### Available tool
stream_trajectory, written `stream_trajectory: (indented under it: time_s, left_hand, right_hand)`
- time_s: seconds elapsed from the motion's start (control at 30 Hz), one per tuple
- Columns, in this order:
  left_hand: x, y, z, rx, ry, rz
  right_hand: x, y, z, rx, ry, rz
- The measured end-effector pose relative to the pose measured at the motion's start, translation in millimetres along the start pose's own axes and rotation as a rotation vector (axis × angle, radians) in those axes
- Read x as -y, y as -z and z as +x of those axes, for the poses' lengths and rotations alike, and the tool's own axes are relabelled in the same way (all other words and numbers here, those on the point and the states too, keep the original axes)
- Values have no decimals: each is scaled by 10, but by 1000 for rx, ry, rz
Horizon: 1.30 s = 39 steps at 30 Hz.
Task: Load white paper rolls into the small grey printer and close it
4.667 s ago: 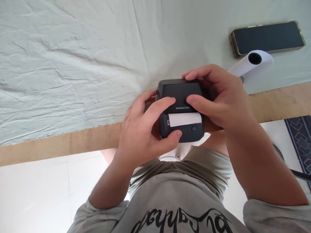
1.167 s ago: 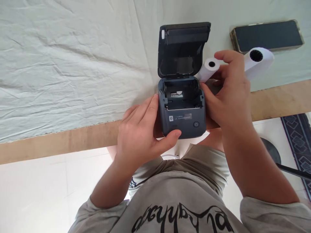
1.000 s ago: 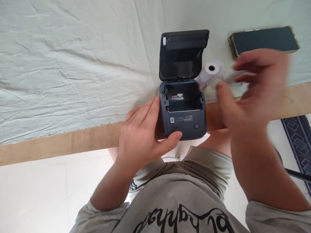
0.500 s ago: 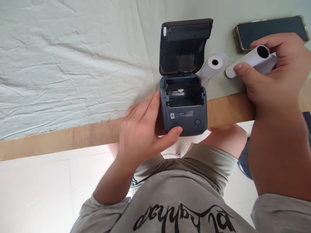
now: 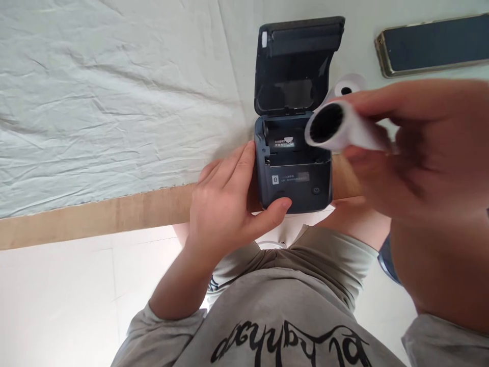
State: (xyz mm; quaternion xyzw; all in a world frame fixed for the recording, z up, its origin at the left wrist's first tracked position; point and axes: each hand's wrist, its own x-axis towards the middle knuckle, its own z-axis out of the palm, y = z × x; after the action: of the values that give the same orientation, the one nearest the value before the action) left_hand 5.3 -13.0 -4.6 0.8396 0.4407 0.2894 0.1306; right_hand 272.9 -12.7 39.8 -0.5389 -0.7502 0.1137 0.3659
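A dark blue label printer (image 5: 294, 186) lies at the table edge, its black lid (image 5: 298, 66) raised and its paper bay showing no roll. My left hand (image 5: 229, 204) grips the printer's left side, thumb across the lower front. My right hand (image 5: 416, 148) pinches a white paper roll (image 5: 353, 130) with a wide dark core, above the right edge of the bay. Behind it a second white roll (image 5: 347, 84) with a small core is partly hidden by the held roll and my right hand.
A phone (image 5: 439, 43) in a clear case lies at the upper right. A pale wrinkled cloth (image 5: 114, 102) covers the table, with a bare wooden edge (image 5: 95, 219) at the front. My legs are below the table edge.
My right hand has lifted the wide-core roll and brought it left, near the printer's bay, with its open end turned toward the camera. My left hand keeps its grip on the printer.
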Motion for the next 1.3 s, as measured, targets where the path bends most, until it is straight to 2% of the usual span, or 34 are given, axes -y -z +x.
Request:
stream_trajectory:
  time_s: [0.1,0.23,0.43,0.57,0.67,0.8,0.9,1.0,1.13,1.3]
  left_hand:
    - [2,8,4,23,17,2]
    - [-9,-25,-1,-16,-3,12]
    - [-29,-86,-12,-90,-25,-5]
    - [-2,21,0,16,-4,-83]
    - [10,138,49,116,77,-266]
    - [-66,177,155,106,252,-454]
    - [-146,115,213,66,361,-416]
    - [-173,60,228,47,396,-345]
    - [-147,52,212,56,365,-292]
    - [-129,60,193,81,322,-248]
  right_hand:
    - [140,-89,176,82,163,-130]
    - [78,-139,320,92,276,-263]
    - [1,-90,381,111,405,-317]
    - [65,-41,303,137,393,-228]
    - [88,-50,155,141,389,-83]
    - [3,-132,-59,91,454,-44]
    - [-63,-179,-164,48,438,-63]
    - [-52,-149,-166,2,425,-51]
    - [81,-31,50,-69,198,-116]
    - [239,32,443,112,-63,-314]
